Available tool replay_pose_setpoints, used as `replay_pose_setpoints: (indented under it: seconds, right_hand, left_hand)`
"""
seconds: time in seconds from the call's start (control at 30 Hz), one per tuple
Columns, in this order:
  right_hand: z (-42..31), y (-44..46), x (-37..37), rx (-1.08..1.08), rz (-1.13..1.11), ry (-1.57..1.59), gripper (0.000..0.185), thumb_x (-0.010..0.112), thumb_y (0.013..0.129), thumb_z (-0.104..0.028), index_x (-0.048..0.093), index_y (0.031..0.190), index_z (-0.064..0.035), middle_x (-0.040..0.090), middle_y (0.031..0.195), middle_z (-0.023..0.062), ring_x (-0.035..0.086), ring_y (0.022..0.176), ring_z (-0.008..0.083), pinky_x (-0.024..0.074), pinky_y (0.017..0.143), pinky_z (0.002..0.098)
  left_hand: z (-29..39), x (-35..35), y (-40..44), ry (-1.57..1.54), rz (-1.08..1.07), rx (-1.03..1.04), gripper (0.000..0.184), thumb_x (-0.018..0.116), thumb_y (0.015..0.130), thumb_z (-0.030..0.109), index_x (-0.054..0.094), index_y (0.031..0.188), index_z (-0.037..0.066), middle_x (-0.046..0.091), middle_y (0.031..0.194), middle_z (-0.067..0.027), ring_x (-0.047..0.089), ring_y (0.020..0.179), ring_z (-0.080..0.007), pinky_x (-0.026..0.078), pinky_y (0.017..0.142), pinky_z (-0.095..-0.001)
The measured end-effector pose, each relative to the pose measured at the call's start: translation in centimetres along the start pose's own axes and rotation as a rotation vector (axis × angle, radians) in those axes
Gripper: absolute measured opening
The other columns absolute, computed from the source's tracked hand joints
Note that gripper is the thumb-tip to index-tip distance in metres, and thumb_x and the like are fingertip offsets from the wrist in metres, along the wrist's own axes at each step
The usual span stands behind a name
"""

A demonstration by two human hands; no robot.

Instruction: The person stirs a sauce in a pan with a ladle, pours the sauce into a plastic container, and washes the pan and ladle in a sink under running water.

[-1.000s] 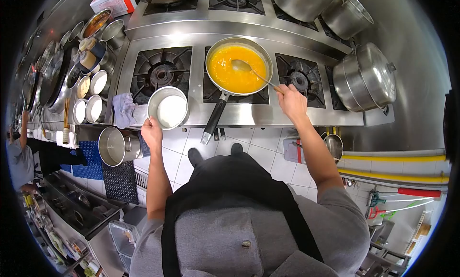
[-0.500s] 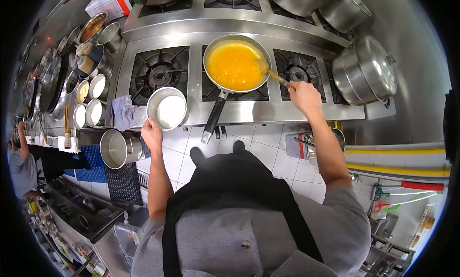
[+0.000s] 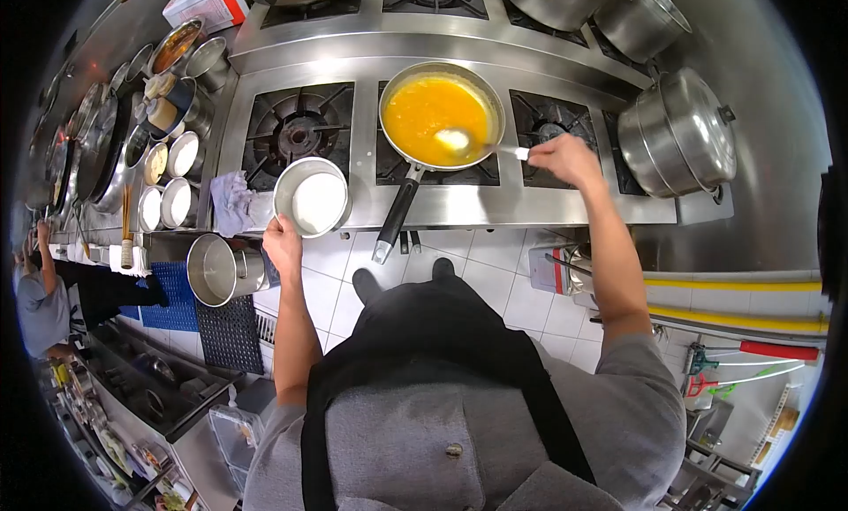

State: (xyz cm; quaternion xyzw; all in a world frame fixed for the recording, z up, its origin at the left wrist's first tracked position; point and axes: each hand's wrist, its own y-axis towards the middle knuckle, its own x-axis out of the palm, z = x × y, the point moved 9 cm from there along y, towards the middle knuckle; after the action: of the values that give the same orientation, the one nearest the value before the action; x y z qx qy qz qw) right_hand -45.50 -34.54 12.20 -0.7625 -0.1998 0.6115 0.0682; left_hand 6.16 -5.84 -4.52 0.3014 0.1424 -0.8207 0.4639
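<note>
My left hand (image 3: 283, 249) is closed on the near rim of a round metal container (image 3: 285, 197) with white contents (image 3: 319, 202). It is beside the left burner, at the stove's front edge. My right hand (image 3: 566, 160) grips the handle end of a long metal spoon (image 3: 507, 150). Its head is in the frying pan (image 3: 389, 93), where a bright whitish patch shows; I cannot tell whether this is glare or food. Thick orange-yellow liquid (image 3: 433, 113) covers the pan's bottom. The pan rests on the middle burner, its black handle (image 3: 399, 211) pointing towards me.
A lidded steamer pot (image 3: 676, 136) stands right of the burners. A grey cloth (image 3: 231, 202) lies left of the container. Tubs and squeeze bottles (image 3: 162, 113) crowd the left counter. Below stands a metal pot (image 3: 212, 268). Another person (image 3: 44, 299) is at far left.
The spoon has swung lower and its head has shifted left within the pan. My right hand has turned slightly on the handle. My left hand stays on the container.
</note>
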Motion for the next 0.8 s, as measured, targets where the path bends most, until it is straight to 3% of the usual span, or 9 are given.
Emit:
replay_pose_setpoints:
  seconds: [0.07, 0.17, 0.27, 0.4, 0.47, 0.6, 0.67, 0.73, 0.8]
  right_hand:
    - [0.1, 1.5, -1.0, -0.020, 0.122, -0.038, 0.031, 0.073, 0.085, -0.043, 0.080, 0.110, -0.0248, 0.077, 0.105, 0.0098, 0.073, 0.099, 0.0317, 0.0564, 0.090, 0.0419]
    - [-0.8, 3.7, 3.5, -0.071, 0.154, 0.118, 0.033, 0.072, 0.088, -0.040, 0.077, 0.116, -0.0236, 0.075, 0.109, 0.0133, 0.072, 0.101, 0.0350, 0.0554, 0.092, 0.0430]
    - [-1.2, 2.9, 7.3, -0.124, 0.037, 0.241, 0.034, 0.074, 0.087, -0.041, 0.078, 0.115, -0.0219, 0.075, 0.109, 0.0158, 0.072, 0.102, 0.0354, 0.0550, 0.094, 0.0419]
    - [2.4, 3.5, 3.1, -0.079, -0.035, 0.156, 0.031, 0.075, 0.086, -0.040, 0.080, 0.109, -0.0201, 0.076, 0.104, 0.0133, 0.073, 0.098, 0.0317, 0.0558, 0.089, 0.0400]
    - [1.5, 5.0, 1.9, -0.084, 0.077, 0.067, 0.031, 0.074, 0.087, -0.039, 0.079, 0.111, -0.0209, 0.076, 0.104, 0.0136, 0.074, 0.097, 0.0315, 0.0558, 0.089, 0.0411]
    - [-1.9, 5.1, 7.5, -0.159, 0.085, 0.240, 0.033, 0.074, 0.089, -0.039, 0.077, 0.116, -0.0196, 0.075, 0.107, 0.0175, 0.072, 0.100, 0.0349, 0.0550, 0.091, 0.0400]
    - [-1.4, 3.8, 6.3, -0.178, 0.050, 0.251, 0.032, 0.076, 0.088, -0.037, 0.078, 0.115, -0.0187, 0.075, 0.106, 0.0177, 0.073, 0.098, 0.0353, 0.0547, 0.091, 0.0389]
    - [1.7, 3.3, 4.6, -0.077, -0.099, 0.169, 0.030, 0.076, 0.088, -0.035, 0.079, 0.112, -0.0177, 0.076, 0.106, 0.0168, 0.073, 0.096, 0.0350, 0.0543, 0.091, 0.0379]
    - [2.0, 3.5, 1.9, -0.015, -0.063, 0.203, 0.027, 0.075, 0.088, -0.033, 0.079, 0.110, -0.0165, 0.076, 0.107, 0.0158, 0.073, 0.096, 0.0336, 0.0537, 0.092, 0.0375]
  left_hand:
    - [0.2, -0.2, -0.1, 0.003, 0.005, 0.001, 0.042, 0.055, 0.099, 0.031, 0.066, 0.085, -0.007, 0.059, 0.063, -0.0231, 0.053, 0.055, -0.0335, 0.045, 0.063, -0.0482]
    - [0.2, 0.0, 0.1, 0.020, 0.004, 0.022, 0.042, 0.055, 0.099, 0.031, 0.066, 0.085, -0.007, 0.060, 0.064, -0.0237, 0.053, 0.055, -0.0340, 0.045, 0.063, -0.0482]
    - [0.1, 0.1, 0.0, 0.030, 0.011, 0.023, 0.043, 0.055, 0.099, 0.031, 0.065, 0.084, -0.008, 0.060, 0.064, -0.0242, 0.054, 0.056, -0.0348, 0.046, 0.063, -0.0483]
    - [-1.7, 0.6, 0.6, 0.019, 0.011, -0.008, 0.044, 0.055, 0.099, 0.032, 0.065, 0.084, -0.008, 0.061, 0.065, -0.0245, 0.056, 0.057, -0.0350, 0.046, 0.064, -0.0482]
    - [-0.5, 0.2, 0.3, 0.006, -0.004, -0.001, 0.044, 0.055, 0.099, 0.032, 0.065, 0.084, -0.008, 0.061, 0.066, -0.0247, 0.056, 0.057, -0.0346, 0.046, 0.064, -0.0482]
    - [0.0, 0.1, 0.1, 0.025, -0.008, -0.005, 0.044, 0.055, 0.099, 0.032, 0.066, 0.085, -0.008, 0.061, 0.067, -0.0249, 0.057, 0.058, -0.0331, 0.047, 0.064, -0.0481]
    - [-0.4, 0.3, 0.2, 0.029, 0.002, -0.003, 0.044, 0.055, 0.099, 0.032, 0.066, 0.086, -0.008, 0.061, 0.067, -0.0246, 0.057, 0.058, -0.0329, 0.047, 0.065, -0.0479]
    - [-0.6, 0.0, 0.2, 0.037, 0.015, -0.008, 0.044, 0.055, 0.099, 0.032, 0.066, 0.086, -0.008, 0.062, 0.067, -0.0243, 0.057, 0.058, -0.0327, 0.047, 0.065, -0.0478]
    - [0.1, -0.2, 0.1, 0.116, 0.024, 0.013, 0.043, 0.055, 0.099, 0.033, 0.067, 0.087, -0.007, 0.062, 0.067, -0.0240, 0.057, 0.058, -0.0334, 0.047, 0.065, -0.0476]
